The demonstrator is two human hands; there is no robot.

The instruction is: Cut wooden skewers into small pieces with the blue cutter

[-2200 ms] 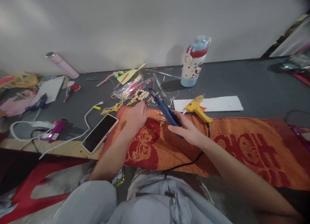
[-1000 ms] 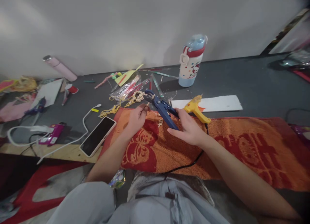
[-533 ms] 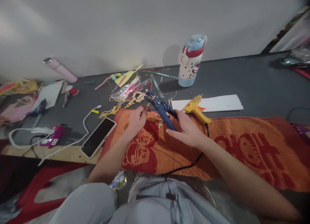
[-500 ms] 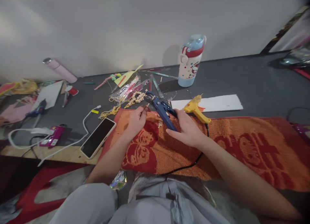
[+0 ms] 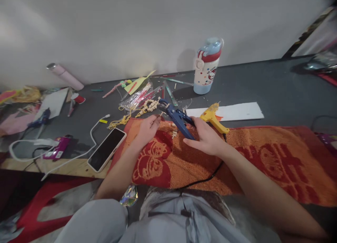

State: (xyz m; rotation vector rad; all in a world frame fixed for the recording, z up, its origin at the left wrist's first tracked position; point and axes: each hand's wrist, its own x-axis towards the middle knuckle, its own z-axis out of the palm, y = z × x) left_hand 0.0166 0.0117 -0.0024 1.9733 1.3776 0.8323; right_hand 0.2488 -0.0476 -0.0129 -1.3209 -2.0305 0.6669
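Blue tool (image 5: 179, 121), one, in right hand (image 5: 206, 136); one stick (image 5: 161, 114) in left hand (image 5: 147, 129).

craft workspace, yellow glue gun (image 5: 212, 116), blue tool (image 5: 176, 117)

Reaching forward with left forearm (image 5: 121, 167) and right forearm (image 5: 254, 178), both bare and angled inward from the near side. Pinching with the left hand (image 5: 147, 129), back upward, with fingertips directed far right. Gripping with the right hand (image 5: 207, 136), slightly nearer, with thumb extended left and fingers curled beyond it.
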